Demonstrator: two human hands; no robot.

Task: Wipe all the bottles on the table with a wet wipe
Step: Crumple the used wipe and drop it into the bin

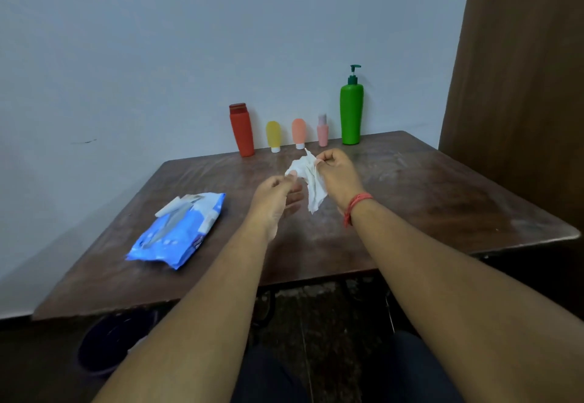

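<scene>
Both hands pinch the crumpled white wet wipe (308,181) above the brown wooden table (410,188), left hand (278,194) at one corner, right hand (335,170) at another; best spread it flat; five plastic bottles (241,129) wait, unwiped I judge, along the wall.

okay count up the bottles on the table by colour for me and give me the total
Red bottle: 1
Yellow bottle: 1
Orange bottle: 1
Pink bottle: 1
Green pump bottle: 1
Total: 5 bottles, all upright in a row at the table's far edge.
</scene>
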